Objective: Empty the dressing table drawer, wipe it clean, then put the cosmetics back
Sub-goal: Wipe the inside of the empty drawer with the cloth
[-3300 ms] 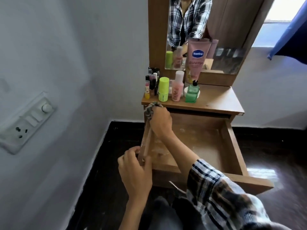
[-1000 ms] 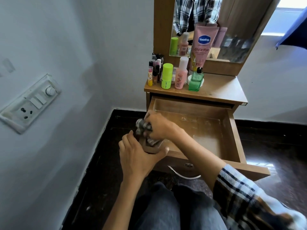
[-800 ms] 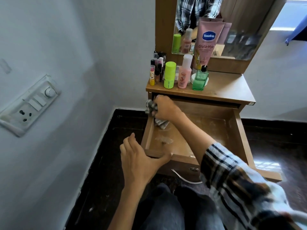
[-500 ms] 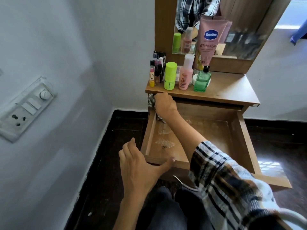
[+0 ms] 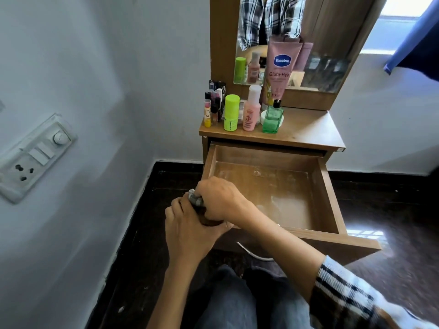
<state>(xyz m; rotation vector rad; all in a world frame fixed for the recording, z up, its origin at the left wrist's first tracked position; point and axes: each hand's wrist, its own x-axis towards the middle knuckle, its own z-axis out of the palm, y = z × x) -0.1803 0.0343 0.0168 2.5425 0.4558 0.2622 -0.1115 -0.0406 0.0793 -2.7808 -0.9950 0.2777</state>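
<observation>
My left hand point(image 5: 187, 230) gripped the drawer's point(image 5: 332, 207) near-left corner, and my right hand point(image 5: 219, 201) clutched the cloth point(image 5: 195, 197) against that same corner. Beyond, the cosmetics point(image 5: 249, 110) stood along the table's point(image 5: 306, 131) back-left edge.

drawer point(image 5: 330, 205) brown wood | cloth point(image 5: 195, 199) grey | sleeve point(image 5: 351, 300) black-white plaid | bottle point(image 5: 272, 119) green | tube point(image 5: 281, 65) pink

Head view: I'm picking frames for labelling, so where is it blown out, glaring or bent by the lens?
Head view: the window at top right is blown out to white; a bright grid-shaped sun patch glares on the dark floor right of the drawer; the wide lens bows the wall and switch plate at left; bottle labels on the table are soft.
</observation>
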